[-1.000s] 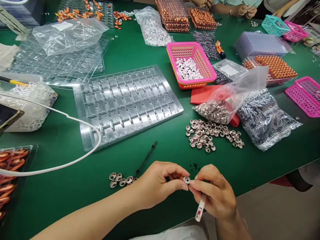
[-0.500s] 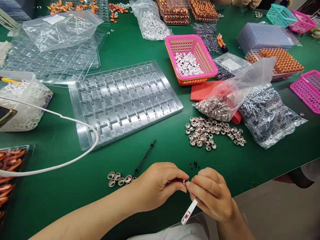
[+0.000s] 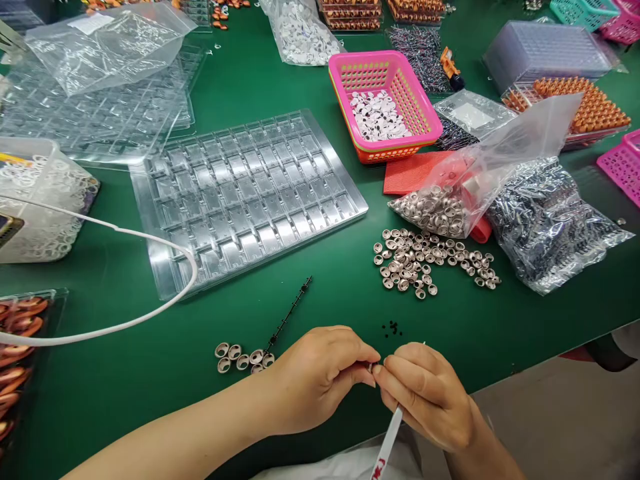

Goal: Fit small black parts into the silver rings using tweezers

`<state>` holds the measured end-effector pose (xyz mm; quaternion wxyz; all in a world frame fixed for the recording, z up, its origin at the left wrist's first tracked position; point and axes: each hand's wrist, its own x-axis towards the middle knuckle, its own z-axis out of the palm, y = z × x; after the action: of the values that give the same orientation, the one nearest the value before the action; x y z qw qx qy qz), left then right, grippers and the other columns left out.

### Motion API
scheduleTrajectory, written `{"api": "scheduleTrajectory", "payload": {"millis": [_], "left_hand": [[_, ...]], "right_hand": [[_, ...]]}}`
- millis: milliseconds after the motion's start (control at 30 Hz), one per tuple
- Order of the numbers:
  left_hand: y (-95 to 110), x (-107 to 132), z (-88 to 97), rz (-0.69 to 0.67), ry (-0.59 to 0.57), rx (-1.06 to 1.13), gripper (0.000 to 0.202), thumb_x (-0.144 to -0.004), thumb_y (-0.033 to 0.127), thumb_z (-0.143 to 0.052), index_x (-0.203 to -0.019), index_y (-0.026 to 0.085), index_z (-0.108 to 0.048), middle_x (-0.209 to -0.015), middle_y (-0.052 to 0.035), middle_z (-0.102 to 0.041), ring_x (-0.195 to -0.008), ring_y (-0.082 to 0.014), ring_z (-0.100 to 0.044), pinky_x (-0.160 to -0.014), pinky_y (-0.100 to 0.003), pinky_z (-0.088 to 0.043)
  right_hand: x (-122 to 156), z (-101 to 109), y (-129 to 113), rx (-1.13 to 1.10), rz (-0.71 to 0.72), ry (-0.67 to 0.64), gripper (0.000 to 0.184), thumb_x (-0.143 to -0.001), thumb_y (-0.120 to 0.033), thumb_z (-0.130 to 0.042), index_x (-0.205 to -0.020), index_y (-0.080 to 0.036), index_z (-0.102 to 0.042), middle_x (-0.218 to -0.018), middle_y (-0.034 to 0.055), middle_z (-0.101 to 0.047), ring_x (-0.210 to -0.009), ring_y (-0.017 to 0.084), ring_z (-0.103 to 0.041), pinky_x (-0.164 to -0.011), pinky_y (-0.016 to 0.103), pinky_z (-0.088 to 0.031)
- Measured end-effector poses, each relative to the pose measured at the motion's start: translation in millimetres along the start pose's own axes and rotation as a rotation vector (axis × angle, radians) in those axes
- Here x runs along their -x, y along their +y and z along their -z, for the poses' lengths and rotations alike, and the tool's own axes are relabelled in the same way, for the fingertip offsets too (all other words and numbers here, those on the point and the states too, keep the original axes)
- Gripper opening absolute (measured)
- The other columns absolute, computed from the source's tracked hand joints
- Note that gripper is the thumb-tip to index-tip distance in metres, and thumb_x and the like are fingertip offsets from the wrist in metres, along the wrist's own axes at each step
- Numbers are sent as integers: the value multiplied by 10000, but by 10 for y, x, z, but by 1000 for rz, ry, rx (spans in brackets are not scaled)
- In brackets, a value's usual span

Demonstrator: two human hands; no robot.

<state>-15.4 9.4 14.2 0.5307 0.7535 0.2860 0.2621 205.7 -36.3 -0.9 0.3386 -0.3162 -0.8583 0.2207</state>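
Observation:
My left hand (image 3: 325, 373) pinches a small silvery ring-like cup (image 3: 371, 366) between thumb and forefinger, mostly covered by the fingertips. Close against it, my right hand (image 3: 427, 390) is closed, its fingertips meeting the cup. A thin white flat-handled tool (image 3: 390, 440) with red marks runs through the right hand and sticks out below; its kind is unclear. Several tiny black pieces (image 3: 393, 329) lie just beyond the hands. Left of my left wrist sit several silvery cups (image 3: 243, 361) beside a thin black strip with short side pegs (image 3: 290, 315).
A loose pile of silvery cups (image 3: 410, 260) lies right of centre, before a clear bag of them (image 3: 435, 210). Behind stands a pink basket (image 3: 336, 63) with white pieces. A clear compartment tray (image 3: 250, 193) lies left of centre, with a white cable (image 3: 187, 257) curving over its edge.
The white tool in my right hand has tilted, its marked end now lower. Both hands stay together at the cup. The whole view has shifted slightly.

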Motion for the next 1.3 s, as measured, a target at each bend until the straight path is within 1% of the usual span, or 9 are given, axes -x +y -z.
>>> {"api": "scheduleTrajectory", "payload": {"millis": [167,367,467,567,667,767,867,933,1300], "left_hand": [[8,6,-23,-7,4,5,84,-958,147,-593,-993,148,-669,-792,-53,-733,-689,-155,-635,-695,-240,-489],[-10,12,-22,-2,4,2,96,-948,143,-600,-994,140,-684,-795,-56,-741,-696,-156,-644,-695,-239,-497],[-7,-2,-23,48,19,31,108,-938,149,-614,-977,132,-713,-779,-54,-734,-686,-145,-641,-687,-228,-494],[14,-26,-23,167,49,106,111,-919,182,-646,-956,146,-745,-796,-49,-732,-702,-140,-648,-675,-216,-490],[36,-41,-23,302,64,230,97,-881,221,-691,-933,173,-758,-833,-39,-740,-736,-149,-653,-685,-223,-500],[40,-42,-28,388,72,378,112,-841,237,-721,-924,171,-756,-831,-33,-742,-742,-152,-641,-702,-236,-513],[29,-41,-35,420,78,512,146,-821,257,-739,-928,159,-751,-827,-32,-737,-743,-147,-625,-712,-240,-515],[22,-41,-40,428,81,563,159,-814,261,-748,-933,156,-751,-835,-32,-734,-746,-141,-616,-714,-238,-511],[-13,-22,-70,449,85,577,198,-811,292,-760,-955,155,-758,-846,-42,-730,-760,-153,-622,-734,-261,-518]], "right_hand": [[-17,8,7,-37,28,-18,348,-923,-15,-503,-1252,-81,-592,-878,84,-730,-678,168,-622,-537,319,-510],[2,-7,23,-66,6,-45,369,-927,-11,-492,-1271,-107,-585,-880,78,-715,-690,164,-609,-555,310,-514],[-7,-20,29,-22,24,15,343,-900,2,-528,-1221,-88,-606,-848,85,-696,-694,171,-595,-564,313,-506],[28,-48,45,12,30,84,353,-885,-2,-545,-1224,-81,-602,-860,93,-680,-680,162,-573,-566,311,-504],[88,-85,54,46,-15,119,388,-891,-40,-565,-1266,-140,-590,-872,65,-665,-690,149,-583,-590,301,-523],[86,-107,33,75,-52,187,368,-876,-39,-600,-1218,-176,-612,-845,44,-657,-693,145,-602,-583,283,-524],[6,-102,-5,87,-72,275,342,-849,-22,-643,-1157,-172,-626,-826,44,-653,-695,144,-616,-567,268,-530],[-46,-93,-23,95,-83,307,342,-846,-21,-653,-1150,-174,-627,-828,46,-656,-693,141,-619,-561,260,-537],[-37,-114,-16,105,-100,319,342,-857,-24,-651,-1161,-180,-632,-834,50,-666,-691,133,-609,-554,265,-541]]}}
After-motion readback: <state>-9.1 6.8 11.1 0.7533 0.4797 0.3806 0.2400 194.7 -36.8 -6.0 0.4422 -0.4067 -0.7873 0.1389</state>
